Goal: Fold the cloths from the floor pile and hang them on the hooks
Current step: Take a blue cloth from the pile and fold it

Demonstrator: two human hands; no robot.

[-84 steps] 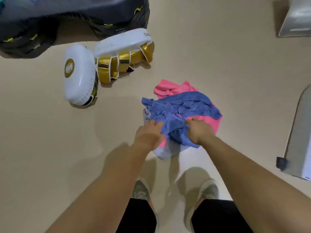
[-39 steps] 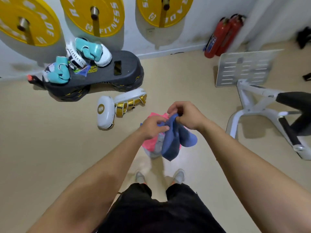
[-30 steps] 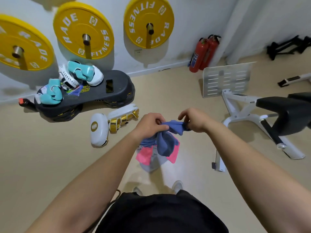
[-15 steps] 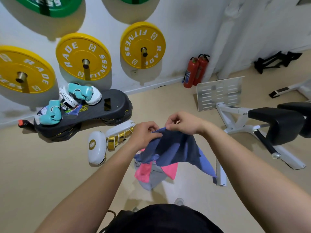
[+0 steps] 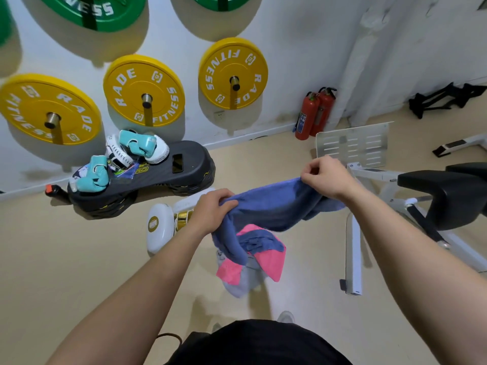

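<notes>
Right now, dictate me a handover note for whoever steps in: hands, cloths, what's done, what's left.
Left hand grips one end of the blue cloth; right hand pinches the other, cloth stretched between them.
Pile of pink, blue and grey cloths lies on the floor below.
Done: one cloth lifted and opened out.
Left: fold it, hang it, then the pile. No hooks in view.

The green plates (image 5: 97, 9) are cut off by the top edge. The blue cloth (image 5: 274, 209) covers the far part of the floor pile (image 5: 266, 259), and the left hand (image 5: 213, 209) hides part of the white and gold pad (image 5: 159, 227). The black padded seat (image 5: 448, 196) runs off the right edge. The black shorts (image 5: 258, 343) hide all but the tip of a shoe (image 5: 286, 316). The label on the fire extinguishers (image 5: 313, 114) is too small to read.
</notes>
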